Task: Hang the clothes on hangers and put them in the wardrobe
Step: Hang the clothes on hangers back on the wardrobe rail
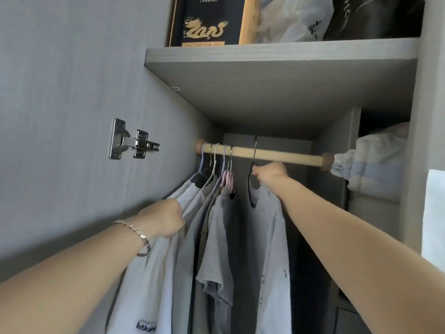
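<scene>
Grey tee [267, 225] hangs on wardrobe rod [277, 156]
R hand [269, 173] fingers clamped on black hanger [250, 175]; L hand [166, 219] fingers pinch white shirt [154, 273]; tee soft, light; hold stiff hanger.

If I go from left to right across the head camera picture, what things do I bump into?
Metal hinge → left hand holding a white shirt → bunch of hangers → black hanger → right hand gripping it → folded blanket.
</scene>
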The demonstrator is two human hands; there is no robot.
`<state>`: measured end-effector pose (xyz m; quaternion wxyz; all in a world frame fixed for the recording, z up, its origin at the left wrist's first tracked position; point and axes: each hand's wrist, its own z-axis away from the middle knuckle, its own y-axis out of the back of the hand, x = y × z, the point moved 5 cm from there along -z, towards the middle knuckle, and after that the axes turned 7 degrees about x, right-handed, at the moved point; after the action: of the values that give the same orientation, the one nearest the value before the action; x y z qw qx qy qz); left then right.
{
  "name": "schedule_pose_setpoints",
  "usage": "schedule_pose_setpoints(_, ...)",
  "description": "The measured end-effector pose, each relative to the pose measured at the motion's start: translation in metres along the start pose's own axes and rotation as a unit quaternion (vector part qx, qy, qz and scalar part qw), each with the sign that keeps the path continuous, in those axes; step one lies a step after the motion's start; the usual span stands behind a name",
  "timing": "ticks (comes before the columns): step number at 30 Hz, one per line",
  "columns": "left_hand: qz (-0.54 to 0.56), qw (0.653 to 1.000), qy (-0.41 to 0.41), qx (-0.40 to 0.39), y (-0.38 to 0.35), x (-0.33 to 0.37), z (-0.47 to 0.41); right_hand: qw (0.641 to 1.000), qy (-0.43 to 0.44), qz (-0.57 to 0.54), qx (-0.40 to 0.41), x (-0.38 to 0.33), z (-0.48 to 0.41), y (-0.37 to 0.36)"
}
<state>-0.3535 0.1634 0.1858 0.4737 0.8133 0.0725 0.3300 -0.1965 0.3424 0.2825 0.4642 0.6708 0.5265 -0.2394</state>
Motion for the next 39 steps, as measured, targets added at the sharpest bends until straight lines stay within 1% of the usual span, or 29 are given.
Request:
schedule_pose_setpoints(3, 0.020, 0.999, 0.019, 0.018, 0.005, -0.003, -0.011, 1.000, 0.013, -0.016, -0.001, -0.007, -0.024, -0.025)
schedule_pose_setpoints(7, 0.041, 0.998, 0.033, 0.022, 0.009, -0.004, -0.016, 1.000, -0.005, -0.010, -0.004, 0.003, -0.031, -0.062)
schedule_pose_setpoints(10, 0.057, 0.997, 0.035, 0.028, 0.010, -0.007, -0.017, 0.999, -0.028, -0.021, -0.016, 0.016, -0.018, -0.089)
schedule_pose_setpoints(14, 0.055, 0.998, 0.022, 0.032, 0.011, -0.009, -0.014, 0.999, 0.011, -0.027, -0.030, 0.012, 0.000, -0.101)
schedule_pose_setpoints(16, 0.041, 0.998, 0.008, 0.047, 0.014, -0.010, -0.012, 0.998, 0.028, -0.003, -0.062, 0.007, 0.009, -0.100)
schedule_pose_setpoints(19, 0.028, 0.997, -0.010, 0.068, 0.021, -0.005, -0.003, 0.990, 0.030, 0.018, -0.138, 0.008, 0.027, -0.097)
schedule_pose_setpoints(23, -0.030, 0.992, -0.064, 0.101, 0.033, 0.015, 0.024, 0.979, 0.041, 0.108, -0.168, 0.022, 0.063, -0.069)
schedule_pose_setpoints(25, -0.033, 0.990, -0.093, 0.098, 0.034, 0.025, 0.042, 0.968, 0.014, 0.148, -0.205, 0.032, 0.093, -0.050)
schedule_pose_setpoints(27, -0.018, 0.991, -0.121, 0.046, 0.023, 0.031, 0.061, 0.961, -0.025, 0.172, -0.216, 0.044, 0.125, -0.028)
schedule_pose_setpoints(29, -0.005, 0.987, -0.156, -0.030, 0.001, 0.036, 0.086, 0.950, -0.072, 0.209, -0.222, 0.060, 0.166, -0.005)
schedule_pose_setpoints(32, -0.011, 0.967, -0.218, -0.129, -0.040, 0.050, 0.133, 0.935, -0.143, 0.245, -0.211, 0.094, 0.235, 0.035)
schedule_pose_setpoints(34, -0.019, 0.944, -0.247, -0.217, -0.072, 0.064, 0.177, 0.924, -0.181, 0.272, -0.201, 0.124, 0.284, 0.070)
schedule_pose_setpoints(36, -0.038, 0.909, -0.288, -0.300, -0.102, 0.085, 0.230, 0.904, -0.226, 0.304, -0.199, 0.157, 0.342, 0.111)
schedule_pose_setpoints(38, -0.047, 0.873, -0.345, -0.343, -0.131, 0.108, 0.287, 0.877, -0.276, 0.342, -0.193, 0.187, 0.407, 0.157)
schedule_pose_setpoints(39, -0.043, 0.855, -0.372, -0.359, -0.144, 0.120, 0.318, 0.870, -0.291, 0.357, -0.176, 0.198, 0.441, 0.181)
